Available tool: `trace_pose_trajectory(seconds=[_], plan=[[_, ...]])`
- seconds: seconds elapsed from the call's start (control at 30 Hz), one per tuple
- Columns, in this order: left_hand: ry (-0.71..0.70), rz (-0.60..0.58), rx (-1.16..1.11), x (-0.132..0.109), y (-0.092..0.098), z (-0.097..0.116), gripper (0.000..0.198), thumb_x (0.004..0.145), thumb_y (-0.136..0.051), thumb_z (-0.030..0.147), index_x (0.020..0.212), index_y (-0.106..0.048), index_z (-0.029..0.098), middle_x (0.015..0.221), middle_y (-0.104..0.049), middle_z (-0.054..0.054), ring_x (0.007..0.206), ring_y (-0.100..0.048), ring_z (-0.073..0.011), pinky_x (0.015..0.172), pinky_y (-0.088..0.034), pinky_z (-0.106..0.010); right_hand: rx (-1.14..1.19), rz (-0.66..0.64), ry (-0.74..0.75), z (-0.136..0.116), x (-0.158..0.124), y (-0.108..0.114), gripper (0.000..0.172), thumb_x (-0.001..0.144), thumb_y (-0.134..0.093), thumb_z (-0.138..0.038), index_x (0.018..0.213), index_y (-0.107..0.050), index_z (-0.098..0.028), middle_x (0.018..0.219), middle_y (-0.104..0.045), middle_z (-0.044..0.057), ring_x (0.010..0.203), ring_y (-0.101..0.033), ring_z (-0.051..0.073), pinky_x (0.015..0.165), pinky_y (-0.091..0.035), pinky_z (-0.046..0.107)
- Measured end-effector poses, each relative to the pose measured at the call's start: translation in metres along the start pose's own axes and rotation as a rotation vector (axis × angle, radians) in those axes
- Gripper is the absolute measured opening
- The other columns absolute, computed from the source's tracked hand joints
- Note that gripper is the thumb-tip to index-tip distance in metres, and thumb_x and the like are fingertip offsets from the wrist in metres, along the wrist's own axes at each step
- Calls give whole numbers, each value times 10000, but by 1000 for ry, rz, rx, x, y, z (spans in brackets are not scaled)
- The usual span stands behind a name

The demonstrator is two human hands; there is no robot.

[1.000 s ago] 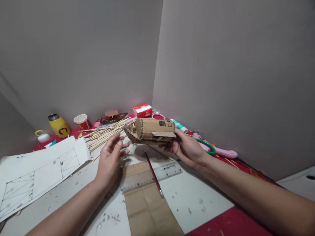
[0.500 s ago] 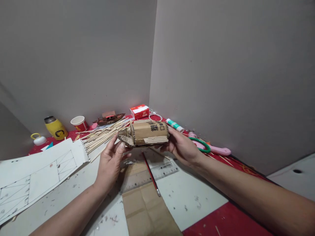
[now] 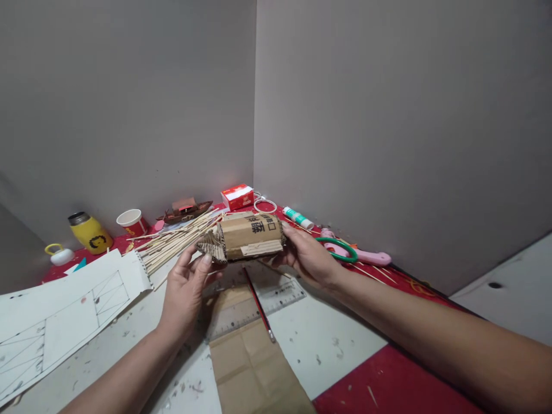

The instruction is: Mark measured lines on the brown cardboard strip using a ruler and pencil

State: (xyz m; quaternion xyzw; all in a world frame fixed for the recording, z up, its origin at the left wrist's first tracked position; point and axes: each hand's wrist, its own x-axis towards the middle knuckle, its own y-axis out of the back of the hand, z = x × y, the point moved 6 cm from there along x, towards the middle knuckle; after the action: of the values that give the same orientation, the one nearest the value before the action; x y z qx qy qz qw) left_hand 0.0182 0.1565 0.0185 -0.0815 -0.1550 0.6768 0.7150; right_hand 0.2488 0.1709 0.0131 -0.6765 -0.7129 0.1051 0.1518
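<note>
While clamping left hand [image 3: 184,289] and right hand [image 3: 309,260] on the model [image 3: 245,237], hiding its right end, hovering clear above the tabletop [image 3: 349,336], near the wall [image 3: 388,144].

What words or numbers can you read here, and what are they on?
"口", beside a black character too blurred to read: on the cardboard model.
On the red box: print too small to read.
On the red paper cup: marks too blurred to read.
On the clear ruler: numbers too small to read.

craft corner: sticks [image 3: 172,244], ruler [image 3: 254,307], glue [image 3: 298,218] (paint-flecked table [image 3: 345,345]).
</note>
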Motion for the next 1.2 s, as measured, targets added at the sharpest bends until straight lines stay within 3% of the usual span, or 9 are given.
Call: trace_pose_trajectory(seconds=[0.33, 0.53, 0.67, 0.87, 1.2], plan=[[88, 54, -88, 6, 5, -7, 481, 750, -840, 326, 1109, -540, 214, 954, -729, 3, 810, -743, -166, 713, -640, -284, -4, -91, 62, -9, -3, -3, 356, 865, -656, -534, 991, -703, -204, 949, -750, 70, 682, -676, 156, 529, -575, 262], [116, -32, -143, 8, -1, -4, 365, 747, -826, 285, 1001, -576, 209, 1013, -725, 6, 790, -743, -162, 689, -642, -271, -45, -156, 85, -15, -7, -10, 410, 735, -825, -420, 1075, -697, -232, 1125, -720, 72, 806, -689, 181, 568, -584, 271], [114, -49, -133, 6, -2, -2, 342, 773, -799, 281, 1026, -579, 213, 1070, -716, -12, 805, -741, -171, 685, -643, -282, -76, -178, 98, -15, -6, -10, 405, 740, -825, -389, 1088, -687, -234, 1181, -701, 82, 835, -688, 182, 590, -579, 279], [113, 32, -142, 4, 0, -1, 415, 782, -789, 240, 1098, -521, 226, 1146, -702, -29, 820, -744, -175, 660, -645, -286, -83, -195, 91, -10, -3, -8, 443, 731, -826, -388, 1119, -671, -239, 1144, -709, 77, 848, -683, 181, 615, -573, 286], [80, -31, -140, 5, -4, 3, 271, 860, -729, 265, 1065, -556, 233, 1116, -708, -7, 829, -726, -157, 683, -644, -298, -60, -209, 89, -10, -4, -10, 524, 746, -817, -362, 1224, -619, -280, 1201, -683, 66, 882, -675, 175, 624, -585, 278]])
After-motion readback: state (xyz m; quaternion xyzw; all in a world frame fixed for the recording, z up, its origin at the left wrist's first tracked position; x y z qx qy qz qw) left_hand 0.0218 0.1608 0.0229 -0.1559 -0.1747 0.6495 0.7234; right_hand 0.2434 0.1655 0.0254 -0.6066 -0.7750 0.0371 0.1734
